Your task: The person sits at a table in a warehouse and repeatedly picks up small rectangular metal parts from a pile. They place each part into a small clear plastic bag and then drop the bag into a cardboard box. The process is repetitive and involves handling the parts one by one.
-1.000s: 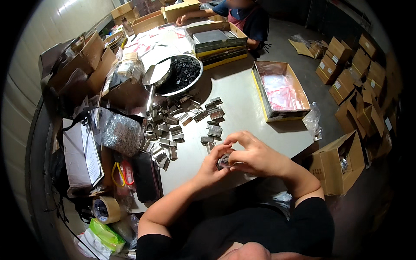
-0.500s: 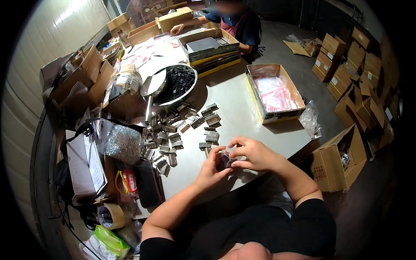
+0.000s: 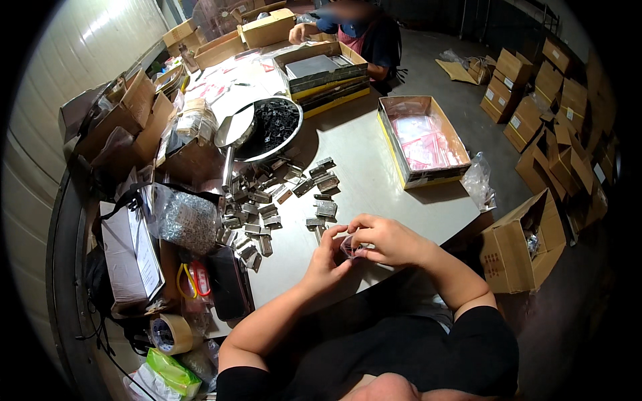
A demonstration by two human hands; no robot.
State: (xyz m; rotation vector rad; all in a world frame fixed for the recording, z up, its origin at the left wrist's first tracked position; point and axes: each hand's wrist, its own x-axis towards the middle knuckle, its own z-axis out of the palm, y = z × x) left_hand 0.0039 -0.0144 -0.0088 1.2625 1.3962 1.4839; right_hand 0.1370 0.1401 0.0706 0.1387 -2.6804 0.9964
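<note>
Over the near edge of the table, my left hand (image 3: 325,265) and my right hand (image 3: 389,240) meet around a small clear plastic bag (image 3: 347,247) with a reddish tint. Fingers of both hands pinch it from either side, and its contents are mostly hidden. Just beyond my left hand lie a few small metal brackets (image 3: 326,209). More of these silvery pieces form a loose heap (image 3: 251,208) farther left. An open carton (image 3: 438,179) with red-edged plastic bags (image 3: 422,142) in it stands beyond my right hand.
Behind the heap, a metal bowl (image 3: 299,123) holds black parts, with a metal scoop (image 3: 228,164) leaning on it. Stacked trays (image 3: 331,93) stand farther back, near another person (image 3: 354,33). Boxes and a tape roll (image 3: 172,334) crowd the left; an open carton (image 3: 501,257) is right.
My right fingers have shifted slightly left and curled closer over the bag, which shows less dark. The other person's hand has moved right, away from the papers.
</note>
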